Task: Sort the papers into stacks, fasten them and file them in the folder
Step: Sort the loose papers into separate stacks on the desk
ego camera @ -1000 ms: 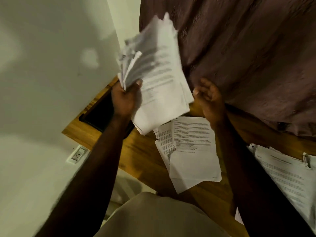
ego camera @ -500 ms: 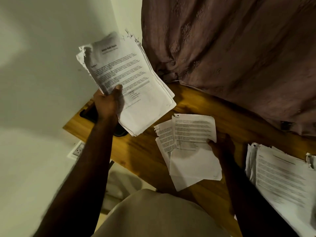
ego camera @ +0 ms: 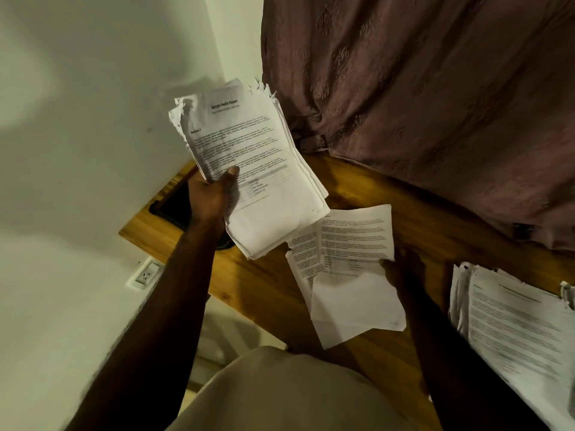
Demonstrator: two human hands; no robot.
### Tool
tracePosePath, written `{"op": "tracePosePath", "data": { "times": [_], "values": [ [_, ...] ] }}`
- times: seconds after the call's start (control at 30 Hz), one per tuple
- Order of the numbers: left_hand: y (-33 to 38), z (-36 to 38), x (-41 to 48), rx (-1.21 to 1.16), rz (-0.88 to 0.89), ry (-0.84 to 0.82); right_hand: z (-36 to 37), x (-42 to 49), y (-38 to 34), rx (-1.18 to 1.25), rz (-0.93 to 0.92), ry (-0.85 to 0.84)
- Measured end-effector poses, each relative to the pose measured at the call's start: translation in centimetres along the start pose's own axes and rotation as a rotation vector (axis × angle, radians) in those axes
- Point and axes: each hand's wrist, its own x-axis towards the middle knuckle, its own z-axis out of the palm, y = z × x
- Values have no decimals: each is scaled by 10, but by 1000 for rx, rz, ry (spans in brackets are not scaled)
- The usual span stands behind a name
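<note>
Since a second ago, the left hand has tilted its thick bundle of printed white papers so the top sheet faces the camera, and the right hand has dropped from the air to the small loose pile of printed white sheets lying on the wooden brown table.

From the head view, the left fingers are closed around the bundle's lower left edge, thumb pressed on the top page, holding it above the table's far left corner. The right fingers pinch the right edge of the pile's top sheet, which lies skewed over the others. A second stack of printed white papers lies at the table's right end, well apart. A mauve patterned curtain hangs behind the table, and a white wall socket shows below its left edge.
</note>
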Motion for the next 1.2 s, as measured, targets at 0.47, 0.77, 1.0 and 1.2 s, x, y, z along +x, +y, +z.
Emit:
{"op": "tracePosePath", "data": {
  "times": [0.47,0.77,1.0,1.2],
  "values": [
    [4,-22,9,-129,-96,-161,-74,1,-28,763,-249,-79],
    [5,-15,-3,-216,-122,-432,-94,-6,-73,871,-380,-64],
    [2,-4,-5,-205,-178,-466,-90,-13,-80,873,-386,-82],
    [1,7,-8,-210,-235,-513,-78,-22,-89,889,-367,-152]
  ]
}}
